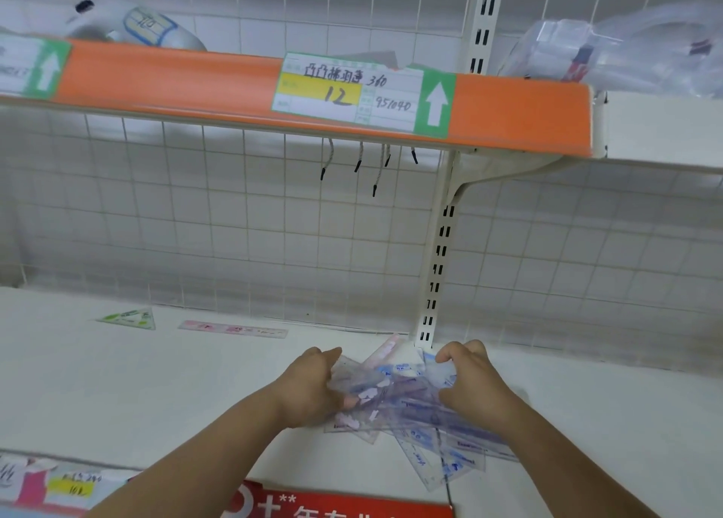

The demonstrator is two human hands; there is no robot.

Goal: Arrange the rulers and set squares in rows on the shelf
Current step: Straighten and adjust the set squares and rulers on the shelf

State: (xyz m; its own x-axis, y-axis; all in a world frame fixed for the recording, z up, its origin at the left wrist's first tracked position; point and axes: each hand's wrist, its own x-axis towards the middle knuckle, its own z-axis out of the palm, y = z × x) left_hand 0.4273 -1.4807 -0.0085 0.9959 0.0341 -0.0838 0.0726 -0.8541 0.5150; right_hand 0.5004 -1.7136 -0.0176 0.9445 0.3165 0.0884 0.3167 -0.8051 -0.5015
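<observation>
At six o'clock, the left hand (pixel 313 388) and right hand (pixel 473 384) pinch the jumbled pile (pixel 407 400) from either side with curled fingers (pixel 348 402), probably gathering it for rows on the shelf (pixel 156 380).

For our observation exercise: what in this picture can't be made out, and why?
Head view:
Pile of rulers and set squares: count unclear; clear pieces overlap, left hand and right hand cover them.
Red sign: cut off by bottom edge.
Bags on the upper shelf: blurred, contents unreadable.
</observation>
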